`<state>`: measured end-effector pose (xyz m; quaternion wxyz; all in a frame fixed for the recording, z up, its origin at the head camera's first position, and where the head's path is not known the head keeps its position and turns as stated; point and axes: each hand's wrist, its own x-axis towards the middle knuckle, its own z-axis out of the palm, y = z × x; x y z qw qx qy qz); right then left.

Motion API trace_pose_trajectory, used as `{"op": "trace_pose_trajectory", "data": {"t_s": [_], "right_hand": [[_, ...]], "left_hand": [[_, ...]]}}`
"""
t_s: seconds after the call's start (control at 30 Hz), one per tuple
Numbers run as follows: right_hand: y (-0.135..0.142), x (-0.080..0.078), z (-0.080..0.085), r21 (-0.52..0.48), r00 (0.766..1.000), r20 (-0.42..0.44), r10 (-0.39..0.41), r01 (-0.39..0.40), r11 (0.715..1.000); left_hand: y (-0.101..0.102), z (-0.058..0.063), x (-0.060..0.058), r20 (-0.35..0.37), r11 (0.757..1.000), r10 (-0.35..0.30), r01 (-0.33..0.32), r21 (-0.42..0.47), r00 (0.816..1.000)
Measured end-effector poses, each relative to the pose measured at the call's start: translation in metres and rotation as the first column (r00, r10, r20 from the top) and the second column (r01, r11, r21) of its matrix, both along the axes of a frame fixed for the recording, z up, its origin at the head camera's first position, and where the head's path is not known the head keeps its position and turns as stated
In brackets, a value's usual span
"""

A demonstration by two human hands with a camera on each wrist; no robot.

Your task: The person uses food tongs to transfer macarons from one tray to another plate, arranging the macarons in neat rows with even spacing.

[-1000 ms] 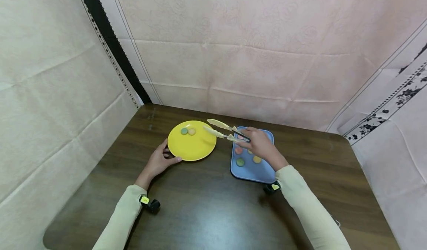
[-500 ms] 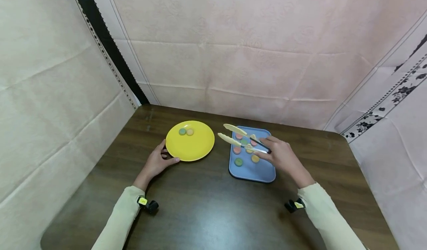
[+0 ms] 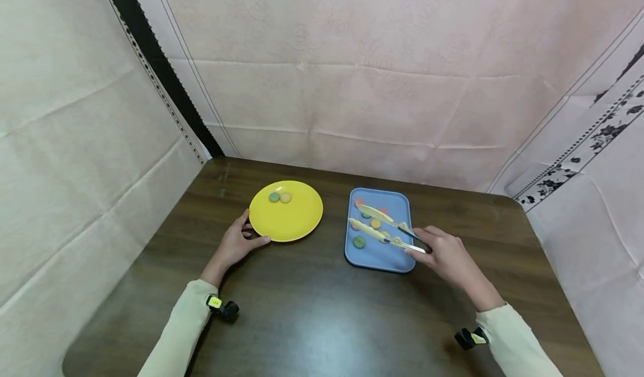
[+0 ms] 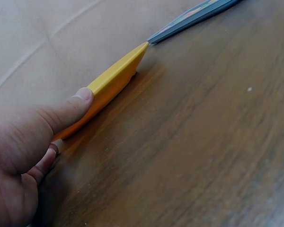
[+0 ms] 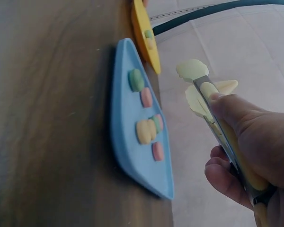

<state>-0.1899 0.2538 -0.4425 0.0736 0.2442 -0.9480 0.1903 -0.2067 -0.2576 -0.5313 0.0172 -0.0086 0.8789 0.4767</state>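
Note:
My left hand [image 3: 236, 244] holds the left edge of a yellow plate [image 3: 289, 223], its thumb on the rim and its fingers curled at the side. On the plate lie a green macaron [image 3: 274, 197] and a pale yellow macaron [image 3: 285, 198]. Gripped in my right hand [image 3: 445, 254] is a pair of tongs [image 5: 222, 127] with cream tips, spread apart with nothing between them. The tips hang over a blue tray [image 3: 374, 260], where several pink, green and yellow macarons lie; a green macaron [image 3: 359, 242] is nearest the front. The tongs partly cover others in the head view.
Plate and tray stand apart on a dark wooden table [image 3: 302, 310], the tray to the right. Pale cloth [image 3: 327, 86] hangs behind the table and along both sides. Each wrist wears a small black camera [image 3: 471, 338].
My right hand has drawn back to the right and nearer with the tongs, which have gone from beside the plate to over the tray. My left hand stays at the plate.

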Motion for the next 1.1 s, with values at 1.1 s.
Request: {"op": "trace_pose_trajectory", "data": {"t_s": [1.1], "right_hand": [[0.017,0.034,-0.042,0.027,0.998,-0.05,0.029,-0.027,0.999]], "left_hand": [[0.001,0.001,0.0,0.007,1.0,0.003,-0.003,-0.001,1.0]]}}
